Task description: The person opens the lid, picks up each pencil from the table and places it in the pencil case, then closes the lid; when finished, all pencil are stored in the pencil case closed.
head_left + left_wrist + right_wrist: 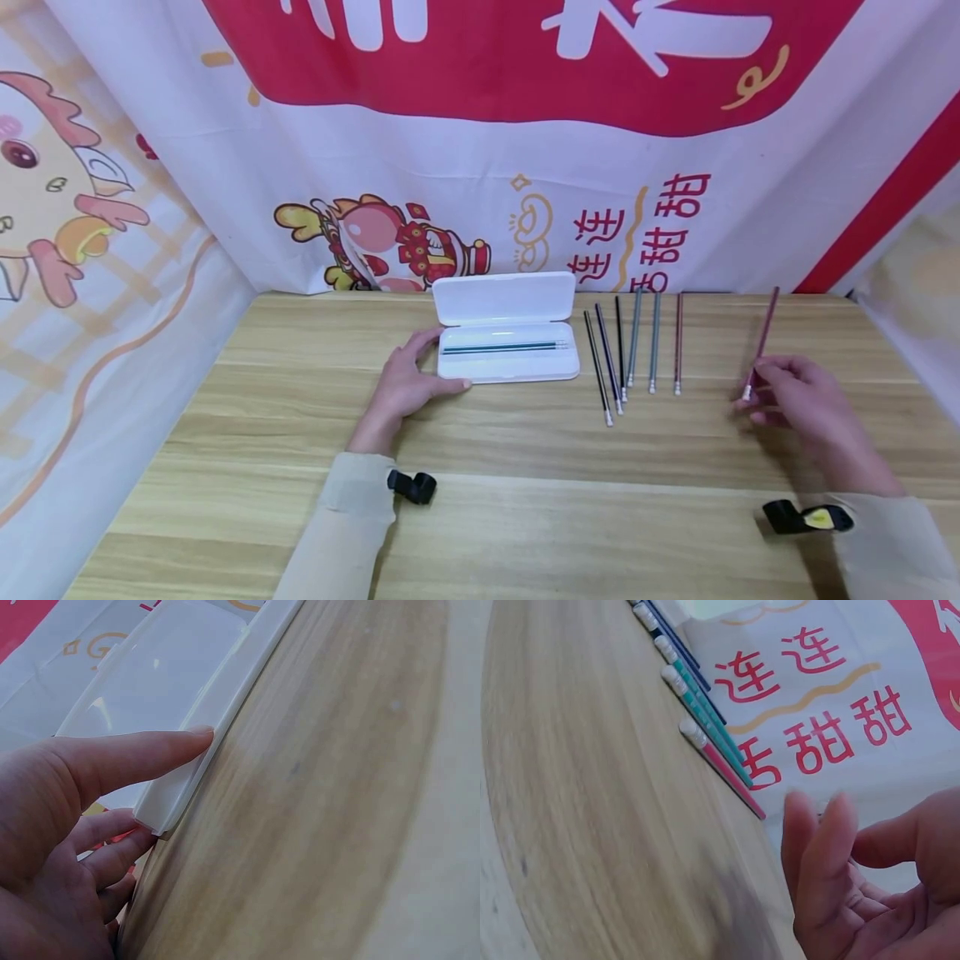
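White case lies open at the table's back edge, pencils inside, the left hand resting relaxed against its left end. Toward the right edge, the right hand pinches a red pencil; six pencils lie between.

the right hand is blurred and hides the red pencil it holds.

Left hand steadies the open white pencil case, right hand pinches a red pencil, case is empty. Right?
Not quite: the pencil case is not empty. The head view shows a dark pencil lying lengthwise in its tray. The rest holds: the left hand rests against the open case's left end, and the right hand pinches a red pencil.
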The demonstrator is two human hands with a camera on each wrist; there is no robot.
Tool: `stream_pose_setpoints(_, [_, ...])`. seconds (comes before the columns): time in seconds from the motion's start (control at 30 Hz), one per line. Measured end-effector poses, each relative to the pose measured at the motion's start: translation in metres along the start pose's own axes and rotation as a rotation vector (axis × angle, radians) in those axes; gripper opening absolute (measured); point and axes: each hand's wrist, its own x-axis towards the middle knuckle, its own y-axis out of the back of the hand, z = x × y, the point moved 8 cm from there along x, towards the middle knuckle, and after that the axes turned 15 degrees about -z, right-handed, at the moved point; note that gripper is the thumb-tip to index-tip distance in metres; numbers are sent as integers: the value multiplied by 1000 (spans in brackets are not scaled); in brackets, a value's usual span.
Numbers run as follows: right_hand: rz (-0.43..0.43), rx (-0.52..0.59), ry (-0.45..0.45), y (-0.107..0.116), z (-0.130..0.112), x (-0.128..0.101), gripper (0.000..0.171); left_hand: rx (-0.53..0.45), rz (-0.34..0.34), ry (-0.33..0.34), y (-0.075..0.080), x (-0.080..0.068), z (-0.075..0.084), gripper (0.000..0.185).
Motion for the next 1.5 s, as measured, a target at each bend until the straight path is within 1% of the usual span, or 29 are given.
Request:
stream_pose_setpoints(0.17, [-5, 104, 48, -2, -5, 1, 29, -9, -1, 0, 0, 0, -1, 94])
stream_pose_setpoints(0.23, [-6, 150, 66, -4, -6, 1, 22, -13, -1, 2, 0, 0, -1, 94])
stream_pose_setpoints(0.33, [-19, 206, 112, -7, -9, 2, 17, -16, -2, 5, 0, 0, -1, 94])
stream_pose_setpoints(0.4, [-30, 227, 140, -10, -12, 3, 18, -15, -2, 6, 0, -1, -1, 95])
stream_pose_setpoints(0.43, [-37, 225, 154, -12, -14, 3, 18, -15, -1, 6, 0, 0, -1, 95])
stream_pose_setpoints(0.5, [-41, 177, 159, -16, -18, 4, 21, -12, 0, 4, 0, 0, 0, 95])
stream_pose_setpoints(0.6, [-43, 111, 129, -21, -21, 4, 26, -12, 0, 3, 0, 0, 0, 96])
stream_pose_setpoints(0.67, [-47, 58, 106, -26, -24, 5, 37, -10, -1, 4, 0, 0, 0, 96])
stream_pose_setpoints(0.77, [-61, 32, 99, -32, -28, 5, 55, -9, -3, 9, -1, 0, 0, 97])
stream_pose_setpoints(0.83, [-75, 18, 106, -37, -31, 4, 62, -9, -5, 13, -1, 0, 0, 97])
stream_pose_setpoints(1.0, [-118, 3, 121, -49, -35, 5, 56, -12, -5, 22, -1, -1, -1, 97])
stream_pose_setpoints(1.23, [-170, -7, 226, -63, -46, 2, 33, -1, 0, 9, 1, -1, 1, 96])
stream_pose_setpoints(1.33, [-177, -22, 244, -68, -48, 2, 33, 0, 0, 5, 1, -1, 1, 96])
stream_pose_setpoints(1.5, [-164, -68, 225, -77, -54, 5, 42, -1, -4, 1, 1, -2, 2, 96])
